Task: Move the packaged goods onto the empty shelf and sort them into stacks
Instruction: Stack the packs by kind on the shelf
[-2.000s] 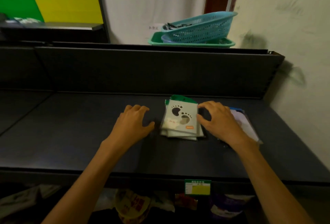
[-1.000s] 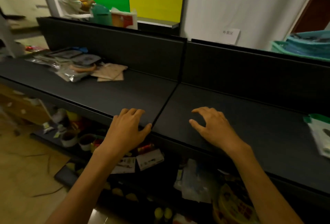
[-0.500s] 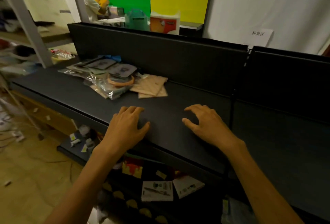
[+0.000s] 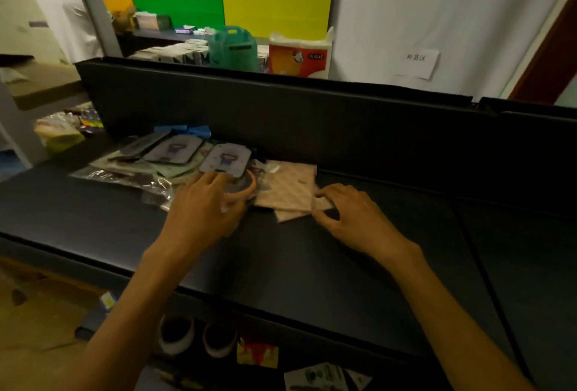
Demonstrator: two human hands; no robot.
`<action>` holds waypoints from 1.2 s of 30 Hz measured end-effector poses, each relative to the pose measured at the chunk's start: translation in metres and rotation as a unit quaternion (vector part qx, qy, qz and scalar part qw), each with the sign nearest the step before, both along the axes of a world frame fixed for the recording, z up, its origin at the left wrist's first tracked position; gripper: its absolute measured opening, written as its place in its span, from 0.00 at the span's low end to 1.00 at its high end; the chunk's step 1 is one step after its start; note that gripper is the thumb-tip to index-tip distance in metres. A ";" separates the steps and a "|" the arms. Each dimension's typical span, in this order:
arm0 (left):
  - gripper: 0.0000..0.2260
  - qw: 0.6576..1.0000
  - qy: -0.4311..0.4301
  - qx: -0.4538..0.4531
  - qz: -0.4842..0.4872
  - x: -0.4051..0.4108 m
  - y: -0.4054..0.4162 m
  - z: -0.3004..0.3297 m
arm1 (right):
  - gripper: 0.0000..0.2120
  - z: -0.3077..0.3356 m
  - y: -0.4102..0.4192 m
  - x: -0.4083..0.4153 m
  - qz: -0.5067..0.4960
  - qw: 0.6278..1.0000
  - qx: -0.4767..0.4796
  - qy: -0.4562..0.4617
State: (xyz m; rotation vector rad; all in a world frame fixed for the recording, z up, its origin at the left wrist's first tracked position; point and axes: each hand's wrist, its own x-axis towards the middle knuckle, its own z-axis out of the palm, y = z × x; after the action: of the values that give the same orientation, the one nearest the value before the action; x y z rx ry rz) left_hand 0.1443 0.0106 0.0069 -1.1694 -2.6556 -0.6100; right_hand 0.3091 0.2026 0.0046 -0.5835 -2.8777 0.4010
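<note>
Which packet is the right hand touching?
The tan packet at the right end of the pile. The right hand has fingertips on its near corner; the grey packets and clear ones lie further left, by the left hand.

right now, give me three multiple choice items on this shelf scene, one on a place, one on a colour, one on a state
1. Where do the tan packets lie?
A. at the right end of the pile of goods
B. on the floor
C. in the teal bag

2. What colour is the round ring-shaped item beside the left hand?
A. blue
B. orange
C. white

3. What is the right hand doing?
A. hanging away from the shelf
B. holding a basket in the air
C. touching the corner of the tan packets with its fingertips

Answers:
1 A, they lie on the dark shelf to the right of the other packages.
2 B, its rim shows orange under the grey card.
3 C, thumb and fingers meet the packets' near right corner.
</note>
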 end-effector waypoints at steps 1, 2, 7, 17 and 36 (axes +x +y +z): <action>0.25 1.000 -0.001 -0.002 0.001 -0.011 0.001 0.001 | 0.21 0.000 -0.003 -0.006 -0.011 1.000 -0.002 -0.001; 0.26 1.000 -0.001 -0.002 0.001 -0.022 0.002 0.001 | 0.21 -0.001 -0.006 -0.012 -0.022 1.000 0.000 -0.002; 0.25 0.999 0.024 0.001 -0.035 -0.073 0.007 -0.003 | 0.23 -0.008 -0.018 -0.044 -0.096 0.995 0.004 -0.009; 0.36 0.997 -0.024 -0.024 -0.067 -0.138 0.024 -0.019 | 0.33 -0.022 -0.028 -0.088 -0.229 0.973 -0.030 -0.011; 0.32 0.970 -0.167 0.114 -0.136 -0.129 0.025 -0.007 | 0.31 -0.034 -0.004 -0.078 -0.311 0.933 -0.173 0.056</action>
State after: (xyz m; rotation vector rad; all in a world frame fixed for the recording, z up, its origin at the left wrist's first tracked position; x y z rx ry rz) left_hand 0.0156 0.0359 0.0002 -1.4836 -2.6021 -1.2237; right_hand 0.2313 0.1991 -0.0298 -1.4160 -2.3429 0.7963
